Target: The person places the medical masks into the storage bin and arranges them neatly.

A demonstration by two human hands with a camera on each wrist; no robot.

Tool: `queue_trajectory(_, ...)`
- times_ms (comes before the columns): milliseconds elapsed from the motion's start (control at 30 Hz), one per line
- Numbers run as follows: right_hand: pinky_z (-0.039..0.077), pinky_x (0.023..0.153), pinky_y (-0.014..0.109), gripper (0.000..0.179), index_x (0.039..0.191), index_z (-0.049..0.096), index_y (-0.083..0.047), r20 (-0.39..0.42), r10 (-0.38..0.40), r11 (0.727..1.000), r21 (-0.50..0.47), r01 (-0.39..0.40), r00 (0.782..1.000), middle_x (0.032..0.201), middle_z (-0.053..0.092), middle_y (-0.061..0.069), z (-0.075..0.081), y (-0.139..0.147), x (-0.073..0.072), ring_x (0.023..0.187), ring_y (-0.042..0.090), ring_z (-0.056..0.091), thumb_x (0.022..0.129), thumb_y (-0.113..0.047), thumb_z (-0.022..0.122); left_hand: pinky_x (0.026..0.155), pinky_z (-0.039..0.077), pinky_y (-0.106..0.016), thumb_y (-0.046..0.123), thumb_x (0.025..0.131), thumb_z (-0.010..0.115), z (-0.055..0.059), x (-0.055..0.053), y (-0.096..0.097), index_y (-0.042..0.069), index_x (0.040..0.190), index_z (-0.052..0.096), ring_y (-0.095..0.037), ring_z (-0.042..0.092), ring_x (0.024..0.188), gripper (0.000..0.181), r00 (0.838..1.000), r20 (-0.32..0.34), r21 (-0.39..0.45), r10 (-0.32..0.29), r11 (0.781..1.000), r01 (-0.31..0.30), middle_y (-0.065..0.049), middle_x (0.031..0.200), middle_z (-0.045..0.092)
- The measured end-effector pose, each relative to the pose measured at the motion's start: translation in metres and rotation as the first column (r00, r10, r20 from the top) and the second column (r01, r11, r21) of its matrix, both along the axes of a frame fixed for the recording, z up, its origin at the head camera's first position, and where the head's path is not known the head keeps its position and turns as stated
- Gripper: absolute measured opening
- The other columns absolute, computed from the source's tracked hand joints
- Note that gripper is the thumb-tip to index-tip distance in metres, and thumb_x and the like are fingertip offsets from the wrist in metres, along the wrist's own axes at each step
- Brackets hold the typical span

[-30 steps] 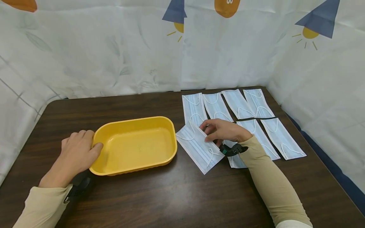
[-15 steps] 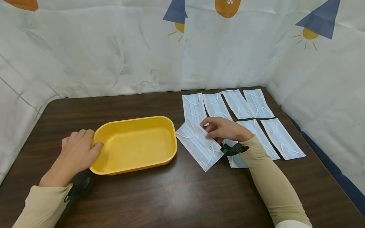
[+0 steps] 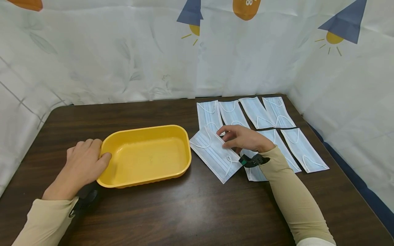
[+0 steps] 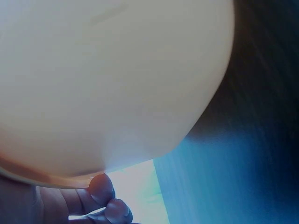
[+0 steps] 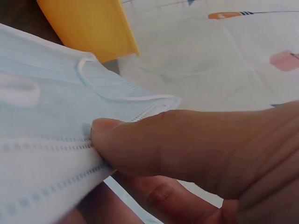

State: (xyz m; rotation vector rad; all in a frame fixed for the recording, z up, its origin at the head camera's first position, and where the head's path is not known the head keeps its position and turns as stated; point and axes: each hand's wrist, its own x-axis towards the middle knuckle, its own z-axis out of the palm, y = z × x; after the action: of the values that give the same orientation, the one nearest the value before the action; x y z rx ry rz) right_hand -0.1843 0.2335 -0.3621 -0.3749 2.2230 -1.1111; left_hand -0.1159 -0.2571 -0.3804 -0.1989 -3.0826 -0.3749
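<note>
Left of frame: left hand point(image 3: 81, 164) grips left end of yellow tray point(image 3: 147, 155), thumb over rim; other fingers mostly hidden in head view, tips visible at lower left of left wrist view, tray colour washed out there. Left sleeve point(image 3: 40, 223) cut off at lower left.
Centre right: held mask point(image 3: 212, 157) just beside tray, contact unclear; pinched by right hand point(image 3: 238, 138), fingers behind mask partly hidden.
Farther right: second mask point(image 3: 255, 174) largely covered by hand and wrist device point(image 3: 253, 161); other masks point(image 3: 305, 150) on bench point(image 3: 184, 218).
</note>
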Motion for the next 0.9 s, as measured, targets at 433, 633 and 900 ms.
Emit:
queue_trajectory(433, 0.056, 0.065, 0.039, 0.043, 0.135, 0.057, -0.018, -0.032, -0.032, 0.999, -0.003, 0.032, 0.999, 0.108, 0.072, 0.008, 0.006, 0.001, 0.002, 0.08, 0.021, 0.064, 0.094, -0.014, 0.07, 0.078, 0.034, -0.062, 0.024, 0.097, 0.049, 0.0, 0.0, -0.001, -0.016, 0.116, 0.055, -0.045, 0.048, 0.089, 0.045, 1.0, -0.003, -0.002, -0.002, 1.0, 0.002, -0.029, 0.1, 0.057)
queue_trajectory(633, 0.057, 0.066, 0.039, 0.044, 0.136, 0.057, -0.022, -0.035, -0.054, 0.999, -0.007, 0.054, 0.998, 0.11, 0.072, 0.008, 0.008, 0.003, 0.002, 0.082, 0.022, 0.064, 0.094, -0.016, 0.071, 0.078, 0.034, -0.061, 0.024, 0.097, 0.049, -0.001, 0.0, -0.001, -0.016, 0.117, 0.055, -0.046, 0.048, 0.09, 0.045, 1.0, -0.007, -0.002, -0.003, 1.0, 0.003, -0.03, 0.102, 0.057)
queue_trajectory(900, 0.058, 0.07, 0.041, 0.045, 0.137, 0.056, -0.023, -0.067, -0.063, 0.998, -0.01, 0.063, 0.996, 0.116, 0.072, 0.009, 0.014, 0.008, 0.003, 0.085, 0.024, 0.064, 0.095, -0.02, 0.071, 0.078, 0.034, -0.06, 0.025, 0.096, 0.049, -0.003, 0.0, 0.0, -0.015, 0.118, 0.056, -0.044, 0.047, 0.089, 0.046, 1.0, -0.016, -0.004, 0.002, 1.0, -0.002, -0.031, 0.104, 0.058)
